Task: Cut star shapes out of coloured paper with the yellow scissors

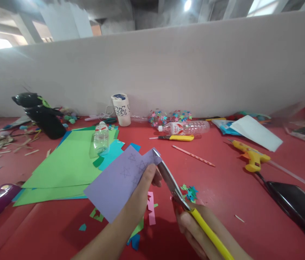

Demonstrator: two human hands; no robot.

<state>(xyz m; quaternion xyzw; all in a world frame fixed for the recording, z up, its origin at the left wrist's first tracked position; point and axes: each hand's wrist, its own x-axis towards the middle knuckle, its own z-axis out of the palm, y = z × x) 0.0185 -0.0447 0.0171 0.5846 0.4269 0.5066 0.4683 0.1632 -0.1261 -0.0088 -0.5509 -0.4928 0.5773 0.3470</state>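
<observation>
A sheet of purple paper (111, 187) with several stars drawn on it is pinched in my left hand (144, 184), held above the table. My right hand (192, 224) grips yellow-handled scissors (172, 182), whose blades meet the paper's upper right edge. Under my hands lie a pink paper strip (151, 209) with star-shaped cutouts, green scraps (96, 215) and blue scraps (134, 241). A small pile of cut paper stars (191, 193), green and blue, sits just beyond my right hand.
Green sheets (60, 166) and a clear bottle (101, 139) lie left. Across the back stand a white cup (121, 110) and a dark bottle (42, 117); a plastic bottle (186, 127), utility knife (181, 138) and striped straw (192, 155) lie flat. A yellow glue gun (252, 157) rests right.
</observation>
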